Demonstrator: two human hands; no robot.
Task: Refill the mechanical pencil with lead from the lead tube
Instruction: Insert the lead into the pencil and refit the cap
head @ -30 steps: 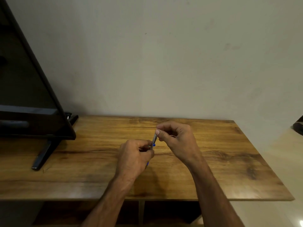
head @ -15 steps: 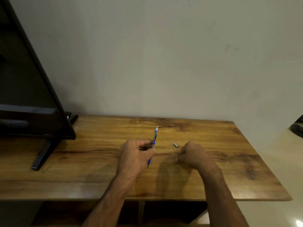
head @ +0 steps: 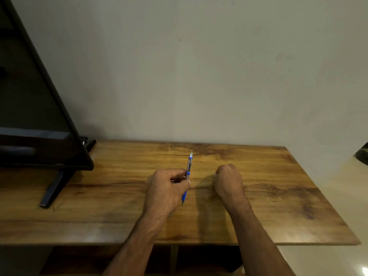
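While my left hand (head: 166,191) keeps its fingers clamped round the mechanical pencil (head: 188,175), I have free tabletop on nearly every side of it. The wooden table (head: 278,196) runs bare to its right edge and to the front edge nearest me, and the strip between my hands and the back wall (head: 199,76) is open too. The only crowding is at far left, where a black screen (head: 33,120) leans on its slanted stand foot (head: 52,191), well apart from both hands.

The pencil is a slim stick, pointing away from me and a little tilted: a white end uppermost, a clear greyish barrel below it, a blue band where my thumb and forefinger pinch it, and a blue grip section showing under my palm down to the dark tip, which sits just above or on the wood; I cannot tell which. My right hand (head: 229,182) rests on the table just beside the pencil, curled into a loose fist, knuckles up. Something small and pale shows at its fingertips, but I cannot tell what it is, nor whether the fingers are pinching it. I cannot pick out the lead tube from here.

The tabletop is a matte brown board with strong dark grain streaks and knots, casting soft shadows under both forearms. The wall is plain, pale and faintly smudged. Open dark compartments sit beneath the front edge.
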